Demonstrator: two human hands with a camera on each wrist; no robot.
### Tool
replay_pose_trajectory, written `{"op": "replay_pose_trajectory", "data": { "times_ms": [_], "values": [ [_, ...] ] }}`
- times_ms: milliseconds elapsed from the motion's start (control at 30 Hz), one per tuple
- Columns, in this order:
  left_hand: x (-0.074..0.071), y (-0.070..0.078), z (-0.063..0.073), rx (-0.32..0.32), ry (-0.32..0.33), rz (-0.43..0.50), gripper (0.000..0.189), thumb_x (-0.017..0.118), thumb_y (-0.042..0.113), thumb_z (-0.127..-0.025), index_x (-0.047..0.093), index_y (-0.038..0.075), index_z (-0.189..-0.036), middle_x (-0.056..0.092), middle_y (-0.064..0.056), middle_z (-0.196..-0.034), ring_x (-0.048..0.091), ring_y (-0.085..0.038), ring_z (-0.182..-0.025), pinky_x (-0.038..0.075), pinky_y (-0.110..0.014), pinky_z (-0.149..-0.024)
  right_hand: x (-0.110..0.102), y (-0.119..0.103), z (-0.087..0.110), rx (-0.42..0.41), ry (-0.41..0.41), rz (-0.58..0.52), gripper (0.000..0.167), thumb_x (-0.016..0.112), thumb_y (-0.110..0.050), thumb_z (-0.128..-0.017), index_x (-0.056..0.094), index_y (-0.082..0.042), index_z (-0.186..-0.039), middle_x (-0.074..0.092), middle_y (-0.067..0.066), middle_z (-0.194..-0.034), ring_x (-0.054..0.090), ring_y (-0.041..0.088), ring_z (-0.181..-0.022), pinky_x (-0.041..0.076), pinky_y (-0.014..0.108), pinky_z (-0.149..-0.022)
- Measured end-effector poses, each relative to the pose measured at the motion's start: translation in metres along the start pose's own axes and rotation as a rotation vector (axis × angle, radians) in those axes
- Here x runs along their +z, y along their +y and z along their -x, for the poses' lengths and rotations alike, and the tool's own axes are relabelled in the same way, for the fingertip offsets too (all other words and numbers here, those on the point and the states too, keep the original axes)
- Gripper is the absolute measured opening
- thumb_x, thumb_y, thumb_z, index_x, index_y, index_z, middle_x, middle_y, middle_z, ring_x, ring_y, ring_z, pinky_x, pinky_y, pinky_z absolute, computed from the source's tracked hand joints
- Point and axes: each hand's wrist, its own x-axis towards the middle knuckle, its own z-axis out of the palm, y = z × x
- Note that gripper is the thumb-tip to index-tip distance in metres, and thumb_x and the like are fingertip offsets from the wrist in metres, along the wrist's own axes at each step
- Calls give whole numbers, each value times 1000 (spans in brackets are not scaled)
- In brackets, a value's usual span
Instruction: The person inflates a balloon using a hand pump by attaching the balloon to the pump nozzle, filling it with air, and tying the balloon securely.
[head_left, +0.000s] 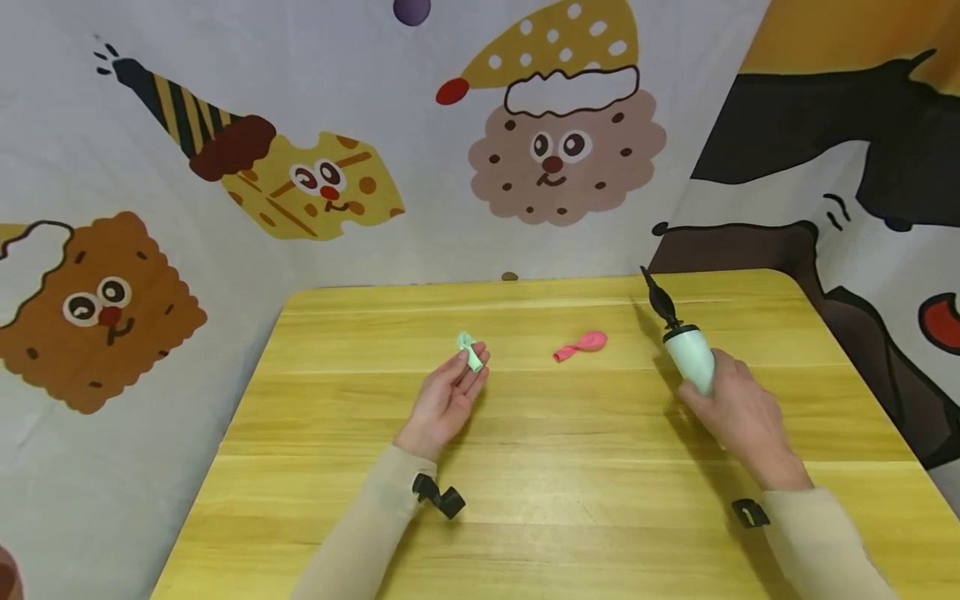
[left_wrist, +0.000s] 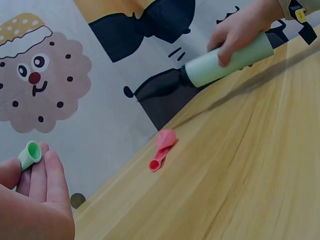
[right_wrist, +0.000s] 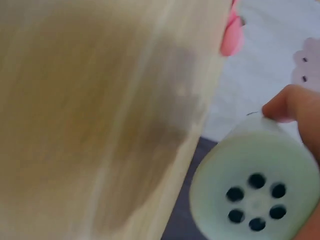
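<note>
My left hand (head_left: 444,402) pinches a mint-green deflated balloon (head_left: 471,352) between thumb and fingers, above the left-middle of the table. Its round open neck (left_wrist: 34,151) faces the camera in the left wrist view. My right hand (head_left: 742,412) grips a pale green balloon hand pump (head_left: 692,358) by its body, raised over the table's right side. The pump's black tapered nozzle (head_left: 660,298) points away toward the back. In the right wrist view the pump's end cap (right_wrist: 256,200) shows a ring of several dark holes. A pink deflated balloon (head_left: 583,344) lies on the table between both hands.
The wooden table (head_left: 525,500) reaches back to a white cloth (head_left: 345,258) printed with cartoon biscuits and cheese, which hangs behind and at the sides. Black straps (head_left: 438,495) are on both wrists over beige sleeves. A shadow of the pump falls on the tabletop.
</note>
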Motion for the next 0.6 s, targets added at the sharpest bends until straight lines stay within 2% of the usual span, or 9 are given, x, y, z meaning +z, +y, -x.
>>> {"op": "replay_pose_trajectory", "data": {
  "times_ms": [100, 200, 300, 433, 500, 600],
  "values": [
    [4, -2, -1, 2, -5, 8, 40, 50, 10, -110, 45, -3, -147, 42, -20, -158, 55, -26, -136, 48, -32, -108, -6, -13, 4, -24, -29, -74, 67, 67, -30, -96, 43, 14, -141, 60, 30, -111, 60, 38, -84, 50, 49, -61],
    [7, -3, -2, 8, -3, 19, 38, 50, 11, -110, 48, -3, -145, 48, -19, -154, 60, -24, -130, 48, -32, -108, -7, -28, 8, -43, -78, -143, 71, 65, -32, -97, 41, 12, -147, 62, 31, -118, 63, 37, -86, 52, 47, -66],
    [11, -4, -2, 14, -5, 30, 34, 51, 11, -110, 52, -3, -141, 57, -17, -146, 65, -21, -122, 48, -33, -108, -6, -40, 13, -49, -132, -211, 76, 66, -41, -99, 40, 9, -150, 64, 31, -119, 65, 35, -86, 53, 43, -66],
    [15, -5, -3, 19, -10, 41, 31, 51, 12, -109, 56, -2, -136, 62, -15, -140, 67, -19, -119, 48, -32, -108, -3, -54, 20, -60, -201, -268, 84, 73, -53, -94, 44, 4, -149, 66, 24, -116, 66, 31, -87, 53, 40, -67],
    [17, -5, -4, 22, -7, 49, 30, 52, 12, -109, 58, -1, -135, 61, -15, -141, 68, -19, -118, 48, -32, -108, -2, -59, 24, -93, -215, -273, 81, 76, -52, -92, 48, 2, -146, 68, 20, -114, 65, 28, -87, 53, 39, -67],
    [20, -5, -4, 28, 2, 61, 30, 52, 13, -109, 58, -1, -135, 64, -15, -138, 68, -19, -119, 49, -31, -107, 0, -65, 30, -193, -216, -287, 70, 78, -44, -91, 54, -2, -141, 70, 15, -111, 64, 21, -82, 52, 36, -65]
  ]
}}
